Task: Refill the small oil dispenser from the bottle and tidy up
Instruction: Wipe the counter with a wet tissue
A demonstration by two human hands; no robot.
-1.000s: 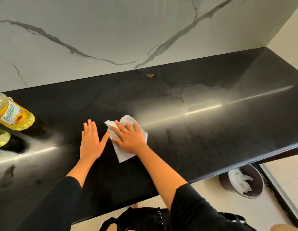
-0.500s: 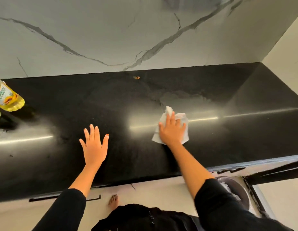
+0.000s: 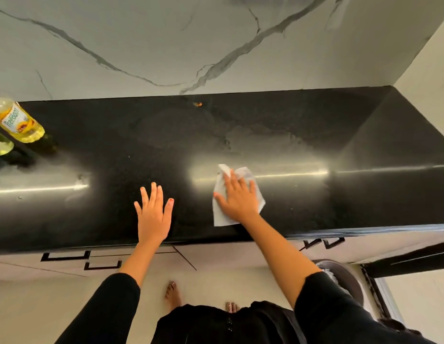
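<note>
My right hand point(image 3: 238, 198) presses flat, with straight fingers, on a white paper towel point(image 3: 219, 216) lying on the black countertop point(image 3: 340, 189). My left hand point(image 3: 154, 212) rests flat on the counter beside it, fingers spread, holding nothing. At the far left edge stands the yellow oil bottle point(image 3: 18, 122) with a "freedom" label. Just in front of it, a pale green rounded object point(image 3: 1, 146), possibly the small dispenser, is partly cut off by the frame.
A marble wall backs the counter, and a white wall closes it on the right. A small orange speck point(image 3: 198, 104) lies near the back edge. Below the counter are drawers with black handles point(image 3: 64, 256) and a round bin point(image 3: 345, 276) on the floor at right.
My right hand slid the paper towel from beside the left hand to the right across the counter. The left hand stayed flat. The view tilted down, showing drawers and feet.
</note>
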